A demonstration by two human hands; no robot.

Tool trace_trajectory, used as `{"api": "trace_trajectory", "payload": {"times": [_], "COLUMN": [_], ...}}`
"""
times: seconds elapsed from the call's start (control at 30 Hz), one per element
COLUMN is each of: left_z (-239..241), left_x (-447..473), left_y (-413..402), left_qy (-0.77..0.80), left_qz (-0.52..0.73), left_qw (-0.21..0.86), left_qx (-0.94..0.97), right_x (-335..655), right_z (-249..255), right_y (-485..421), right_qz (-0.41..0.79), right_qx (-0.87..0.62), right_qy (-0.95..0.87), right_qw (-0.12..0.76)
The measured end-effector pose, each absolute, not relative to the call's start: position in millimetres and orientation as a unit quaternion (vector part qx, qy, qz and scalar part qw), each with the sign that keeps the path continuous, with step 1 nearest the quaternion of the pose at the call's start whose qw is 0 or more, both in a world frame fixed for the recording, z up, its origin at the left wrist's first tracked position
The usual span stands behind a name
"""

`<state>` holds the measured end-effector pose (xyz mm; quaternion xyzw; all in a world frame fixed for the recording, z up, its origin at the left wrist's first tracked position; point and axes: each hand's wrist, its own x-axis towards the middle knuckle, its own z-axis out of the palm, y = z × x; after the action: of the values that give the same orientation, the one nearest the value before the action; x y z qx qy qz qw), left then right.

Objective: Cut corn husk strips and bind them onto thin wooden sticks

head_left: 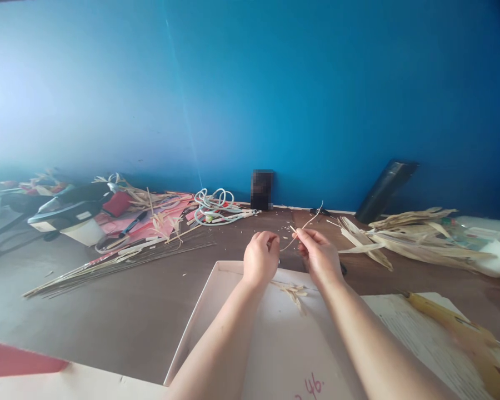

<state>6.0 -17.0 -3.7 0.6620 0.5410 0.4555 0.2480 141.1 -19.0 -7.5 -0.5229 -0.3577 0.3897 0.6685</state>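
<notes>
My left hand (260,256) and my right hand (319,254) are raised above a shallow white cardboard box lid (216,300), both pinched closed. Between them runs a thin pale straw strip (306,223), held by the right fingers and curling up past them; the left fingertips pinch its other end. A small bundle of dried straw scraps (294,290) lies in the lid just below the hands.
On the brown table, a pile of dried husks (416,236) lies right, thin sticks (116,264) left, and a white coiled cord (214,208) at the back. A pink sheet with clutter (141,219), a black rolled object (385,189) and printed paper (425,339) surround them.
</notes>
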Motion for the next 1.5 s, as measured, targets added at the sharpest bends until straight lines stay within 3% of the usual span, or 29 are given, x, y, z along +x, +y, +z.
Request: {"api": "trace_trajectory", "payload": {"times": [0.23, 0.37, 0.43, 0.67, 0.9, 1.5], "left_z": [-1.8, -3.4, -3.9, -4.8, -0.8, -0.5], "left_x": [8.9, 9.7, 9.9, 7.3, -1.5, 0.2], "left_y": [-25.3, -23.9, -21.3, -11.8, -9.5, -11.2], "left_qy": [0.48, 0.48, 0.485, 0.399, 0.276, 0.326], "left_qz": [0.427, 0.436, 0.453, 0.46, 0.431, 0.475], "left_qw": [0.146, 0.179, 0.246, 0.646, 0.823, 0.763], "left_qx": [0.752, 0.74, 0.706, 0.459, 0.247, 0.293], "right_x": [140.2, 139.1, 138.6, 139.3, 139.2, 135.7], "right_z": [-4.2, -2.8, -2.4, -2.9, -5.1, -0.8], "right_y": [-21.5, -21.9, -21.8, -19.7, -18.6, -24.9], "right_qz": [0.382, 0.384, 0.384, 0.398, 0.424, 0.363], "right_qx": [-0.514, -0.516, -0.517, -0.508, -0.502, -0.53], "right_qy": [-0.368, -0.366, -0.364, -0.347, -0.342, -0.426], "right_qw": [0.674, 0.672, 0.673, 0.68, 0.672, 0.638]}}
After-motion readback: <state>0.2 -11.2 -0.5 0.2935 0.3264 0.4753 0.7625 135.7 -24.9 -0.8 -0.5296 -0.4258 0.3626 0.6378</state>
